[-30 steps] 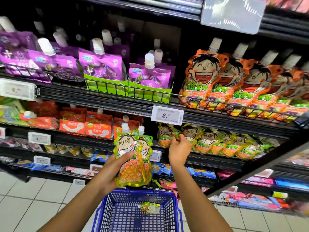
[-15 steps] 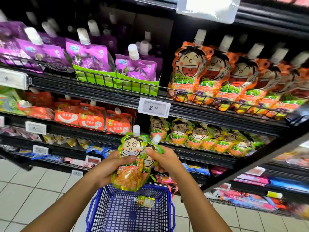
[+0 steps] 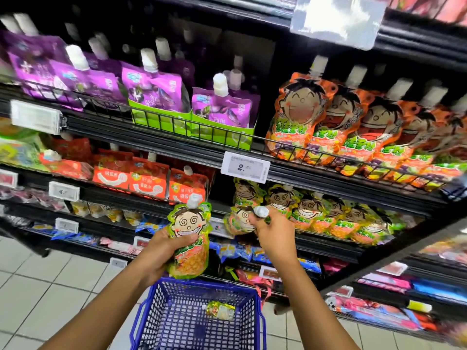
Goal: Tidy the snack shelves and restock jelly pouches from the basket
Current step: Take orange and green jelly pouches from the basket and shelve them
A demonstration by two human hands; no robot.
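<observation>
My left hand [image 3: 161,251] grips a green jelly pouch [image 3: 190,238] with a cartoon face, upright above the blue basket [image 3: 151,311]. My right hand [image 3: 271,232] grips a second green jelly pouch [image 3: 237,221] near its white cap, tilted, in front of the row of matching green pouches [image 3: 328,218] on the middle shelf. One small pouch [image 3: 219,310] lies on the basket floor.
Orange cartoon pouches [image 3: 353,127] and purple pouches [image 3: 156,84] fill the upper shelf behind a wire rail. Red-orange pouches [image 3: 149,180] stand left on the middle shelf. A price tag [image 3: 245,167] hangs above the green row. Lower shelves hold flat packets; tiled floor lies at left.
My right hand came back from the shelf, took one of the two pouches from my left hand and carried it right toward the green row. My left hand keeps one pouch.
</observation>
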